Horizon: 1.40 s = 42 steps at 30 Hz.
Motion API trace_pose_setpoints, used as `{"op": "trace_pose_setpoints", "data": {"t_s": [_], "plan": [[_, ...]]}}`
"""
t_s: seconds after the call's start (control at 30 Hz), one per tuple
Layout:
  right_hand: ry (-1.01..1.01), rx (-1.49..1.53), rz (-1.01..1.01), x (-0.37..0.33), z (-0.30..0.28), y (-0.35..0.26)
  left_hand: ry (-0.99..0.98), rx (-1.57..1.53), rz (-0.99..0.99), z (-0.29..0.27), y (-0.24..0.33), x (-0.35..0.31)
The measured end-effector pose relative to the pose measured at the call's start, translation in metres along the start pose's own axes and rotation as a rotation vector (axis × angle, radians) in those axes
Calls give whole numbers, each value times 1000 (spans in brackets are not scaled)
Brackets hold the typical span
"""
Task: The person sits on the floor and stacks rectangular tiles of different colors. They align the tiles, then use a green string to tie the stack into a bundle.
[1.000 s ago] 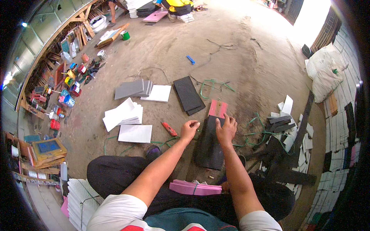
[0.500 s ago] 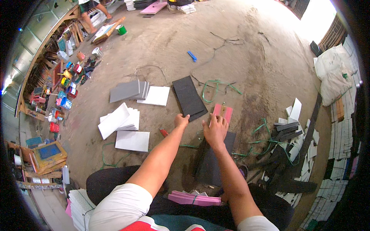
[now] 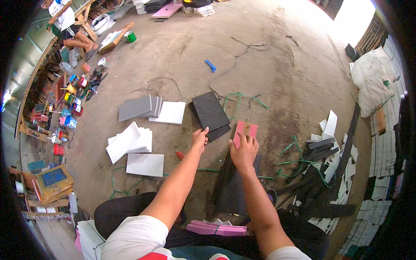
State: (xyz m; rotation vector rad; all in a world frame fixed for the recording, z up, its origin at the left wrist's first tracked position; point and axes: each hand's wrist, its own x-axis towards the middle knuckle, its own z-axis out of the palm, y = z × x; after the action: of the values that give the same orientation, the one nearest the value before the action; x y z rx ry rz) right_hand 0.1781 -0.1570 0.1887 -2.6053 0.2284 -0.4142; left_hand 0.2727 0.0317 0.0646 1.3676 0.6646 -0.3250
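My left hand (image 3: 199, 138) pinches the near left corner of a black foam sheet (image 3: 209, 109), thumb on top. The sheet lies at an angle over another black sheet (image 3: 222, 132), whose near edge shows. My right hand (image 3: 244, 151) rests on a pink board (image 3: 246, 127), fingers spread and pointing away from me. A narrow brownish strip runs along the board's middle. Under my right wrist a long black slab (image 3: 234, 190) extends toward my legs; my forearm hides part of it.
Grey sheets (image 3: 134, 108) and white sheets (image 3: 145, 165) lie to the left. Green cord (image 3: 234, 106) is loose on the ground beyond. Black and white offcuts (image 3: 321, 147) are heaped right. Paint cans (image 3: 70, 122) line the left side, where another person (image 3: 65, 19) is walking.
The top black sheet now sits skewed over the other one, with my left hand still at its corner. My right hand stays on the pink board. The other person has moved left.
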Motion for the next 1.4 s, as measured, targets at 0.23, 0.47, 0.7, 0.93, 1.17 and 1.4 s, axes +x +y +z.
{"op": "trace_pose_setpoints", "data": {"t_s": [0.23, 0.47, 0.7, 0.93, 1.17, 1.4], "plan": [[43, 390, 102, 28, -23, 10, -263, -103, 293, -7, 47, -114], [91, 1022, 292, 25, -83, 22, -633, 244, 374, -7, 41, -178], [-22, 929, 353, -68, -67, 64, -398, 282, 539, 16, 19, -204], [7, 397, 387, -111, -61, 74, -281, 531, 600, -4, -21, -206], [21, 219, 421, -126, -65, 74, -381, 560, 460, -16, -31, -225], [-35, 269, 508, -129, -57, 74, -396, 597, 438, -20, -49, -205]]}}
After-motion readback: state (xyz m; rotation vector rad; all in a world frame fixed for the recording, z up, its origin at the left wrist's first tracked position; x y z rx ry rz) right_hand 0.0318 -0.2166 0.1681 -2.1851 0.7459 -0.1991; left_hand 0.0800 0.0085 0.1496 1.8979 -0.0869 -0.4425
